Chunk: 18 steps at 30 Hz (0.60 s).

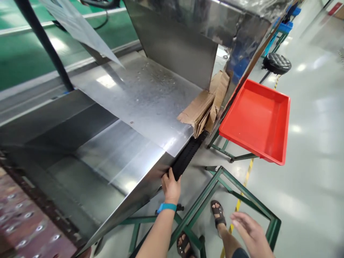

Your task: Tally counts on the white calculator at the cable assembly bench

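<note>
My left hand (171, 188), with a blue band on its wrist, is at the near edge of a shiny metal chute (150, 150). Its fingers close around the near end of a long black ribbed strip (188, 156), which runs along under the chute's edge; some fingertips are hidden. My right hand (249, 231) hangs at the lower right, slightly blurred, its fingers stretched out and holding nothing. Below it and to the left stands a green metal frame (199, 206). Folded brown cardboard (199, 107) lies on the chute's right edge, beyond my left hand.
A red plastic tray (258, 122) rests on a green stand to the right. A black stool (276, 63) stands behind it. Yellow and black tape (245, 179) runs along the floor by my feet. An upright metal panel (177, 46) rises at the back of the chute.
</note>
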### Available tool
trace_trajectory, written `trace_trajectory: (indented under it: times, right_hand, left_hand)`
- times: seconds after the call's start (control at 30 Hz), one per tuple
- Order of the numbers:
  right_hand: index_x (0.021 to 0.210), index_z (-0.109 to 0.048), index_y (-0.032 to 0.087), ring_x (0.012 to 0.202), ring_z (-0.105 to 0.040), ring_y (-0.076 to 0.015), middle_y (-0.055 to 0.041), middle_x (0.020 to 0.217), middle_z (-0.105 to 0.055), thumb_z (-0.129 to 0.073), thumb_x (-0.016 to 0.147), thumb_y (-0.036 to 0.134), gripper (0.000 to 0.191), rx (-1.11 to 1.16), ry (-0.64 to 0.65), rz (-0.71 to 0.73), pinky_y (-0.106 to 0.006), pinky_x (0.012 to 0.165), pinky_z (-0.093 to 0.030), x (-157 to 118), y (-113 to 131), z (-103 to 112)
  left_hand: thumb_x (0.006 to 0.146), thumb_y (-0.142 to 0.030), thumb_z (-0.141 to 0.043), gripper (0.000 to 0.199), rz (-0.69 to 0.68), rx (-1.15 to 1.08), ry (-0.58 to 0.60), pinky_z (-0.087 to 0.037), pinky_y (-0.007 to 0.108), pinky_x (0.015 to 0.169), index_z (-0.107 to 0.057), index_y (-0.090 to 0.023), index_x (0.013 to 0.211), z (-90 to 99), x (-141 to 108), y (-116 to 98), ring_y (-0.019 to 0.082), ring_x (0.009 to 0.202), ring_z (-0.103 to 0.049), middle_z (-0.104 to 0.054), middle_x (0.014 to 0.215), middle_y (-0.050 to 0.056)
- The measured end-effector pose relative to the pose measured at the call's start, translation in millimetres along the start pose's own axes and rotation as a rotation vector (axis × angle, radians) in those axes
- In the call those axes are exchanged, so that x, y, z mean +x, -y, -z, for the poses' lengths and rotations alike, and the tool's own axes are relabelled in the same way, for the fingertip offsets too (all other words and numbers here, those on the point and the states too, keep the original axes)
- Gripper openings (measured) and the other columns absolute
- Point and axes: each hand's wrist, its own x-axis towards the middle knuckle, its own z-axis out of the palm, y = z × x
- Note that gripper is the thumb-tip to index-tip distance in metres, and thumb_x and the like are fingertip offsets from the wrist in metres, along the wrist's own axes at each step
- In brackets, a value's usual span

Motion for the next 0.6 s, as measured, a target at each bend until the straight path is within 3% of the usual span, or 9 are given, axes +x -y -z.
trace_trajectory:
  times: [0.1, 0.13, 0.2, 0.23, 0.3, 0.4, 0.43, 0.5, 0.6]
  right_hand:
    - [0.126, -0.07, 0.02, 0.12, -0.069, -0.0277, -0.0148, 0.13, -0.072, -0.07, 0.093, 0.054, 0.048, 0.217, 0.068, 0.104, -0.04, 0.107, -0.056, 64.3, 46.9, -74.1]
    - [0.128, -0.069, 0.019, 0.124, -0.067, -0.0277, -0.015, 0.134, -0.07, -0.076, 0.089, 0.047, 0.049, 0.279, 0.072, 0.069, -0.04, 0.11, -0.053, 91.0, 62.0, -102.7]
    - [0.124, -0.07, 0.016, 0.127, -0.065, -0.0279, -0.0151, 0.138, -0.068, -0.082, 0.082, 0.032, 0.046, 0.328, 0.013, -0.24, -0.038, 0.109, -0.053, 144.9, 86.2, -157.6]
    - [0.123, -0.069, 0.013, 0.127, -0.065, -0.0306, -0.0186, 0.136, -0.068, -0.079, 0.085, 0.03, 0.043, 0.325, 0.005, -0.319, -0.041, 0.105, -0.056, 169.6, 93.9, -181.6]
    - [0.117, -0.071, 0.009, 0.115, -0.071, -0.031, -0.0199, 0.123, -0.073, -0.074, 0.089, 0.027, 0.033, 0.339, 0.021, -0.391, -0.041, 0.093, -0.061, 209.4, 99.4, -219.0]
    - [0.114, -0.071, 0.008, 0.098, -0.075, -0.0255, -0.0154, 0.109, -0.078, -0.069, 0.093, 0.023, 0.026, 0.344, 0.008, -0.391, -0.035, 0.08, -0.063, 242.9, 89.8, -249.2]
    - [0.116, -0.07, 0.009, 0.094, -0.075, -0.0242, -0.0146, 0.107, -0.078, -0.068, 0.093, 0.023, 0.027, 0.335, -0.011, -0.387, -0.034, 0.077, -0.062, 248.7, 84.9, -253.8]
    - [0.12, -0.068, 0.009, 0.09, -0.074, -0.0233, -0.0139, 0.106, -0.078, -0.069, 0.093, 0.025, 0.031, 0.304, -0.048, -0.376, -0.032, 0.073, -0.062, 256.5, 76.9, -257.6]
    - [0.122, -0.066, 0.012, 0.093, -0.073, -0.0234, -0.0117, 0.104, -0.078, -0.074, 0.091, 0.032, 0.038, 0.257, -0.087, -0.34, -0.031, 0.074, -0.061, 267.6, 72.6, -253.2]
  left_hand:
    - [0.099, -0.037, -0.054, 0.057, -0.009, -0.028, -0.033, -0.051, 0.05, 0.103, -0.055, 0.003, 0.14, 4.6, -4.1, 0.5, 0.038, 0.115, -0.056, -0.058, 0.121, 0.025]
    - [0.099, -0.035, -0.055, 0.056, -0.019, -0.031, -0.041, -0.051, 0.05, 0.104, -0.055, 0.003, 0.14, 5.9, -5.0, 1.3, 0.038, 0.116, -0.055, -0.058, 0.122, 0.025]
    - [0.098, -0.032, -0.055, 0.055, -0.038, -0.041, -0.058, -0.05, 0.051, 0.105, -0.054, 0.002, 0.141, 8.1, -6.9, 2.6, 0.038, 0.117, -0.055, -0.057, 0.125, 0.025]
    - [0.098, -0.032, -0.055, 0.055, -0.042, -0.05, -0.066, -0.051, 0.051, 0.105, -0.054, 0.002, 0.141, 8.9, -8.3, 3.2, 0.037, 0.117, -0.055, -0.056, 0.125, 0.025]
    - [0.099, -0.032, -0.055, 0.053, -0.036, -0.073, -0.087, -0.051, 0.052, 0.105, -0.055, 0.0, 0.14, 10.4, -13.5, 4.9, 0.037, 0.119, -0.055, -0.056, 0.128, 0.026]
    - [0.099, -0.037, -0.056, 0.05, 0.024, -0.17, -0.128, -0.047, 0.056, 0.11, -0.059, -0.006, 0.137, 11.8, -26.4, 14.7, 0.038, 0.127, -0.054, -0.056, 0.135, 0.025]
    - [0.098, -0.042, -0.058, 0.052, 0.09, -0.228, -0.152, -0.044, 0.057, 0.114, -0.06, -0.007, 0.135, 11.7, -30.7, 20.8, 0.039, 0.13, -0.053, -0.057, 0.136, 0.025]
    - [0.092, -0.053, -0.065, 0.059, 0.361, -0.388, -0.16, -0.042, 0.059, 0.117, -0.062, -0.008, 0.129, 9.4, -35.8, 35.8, 0.04, 0.133, -0.053, -0.061, 0.132, 0.025]
    - [0.088, -0.065, -0.067, 0.063, 0.934, -0.816, 0.06, -0.055, 0.057, 0.104, -0.06, -0.013, 0.122, 0.4, -28.7, 53.9, 0.038, 0.126, -0.061, -0.063, 0.13, 0.023]
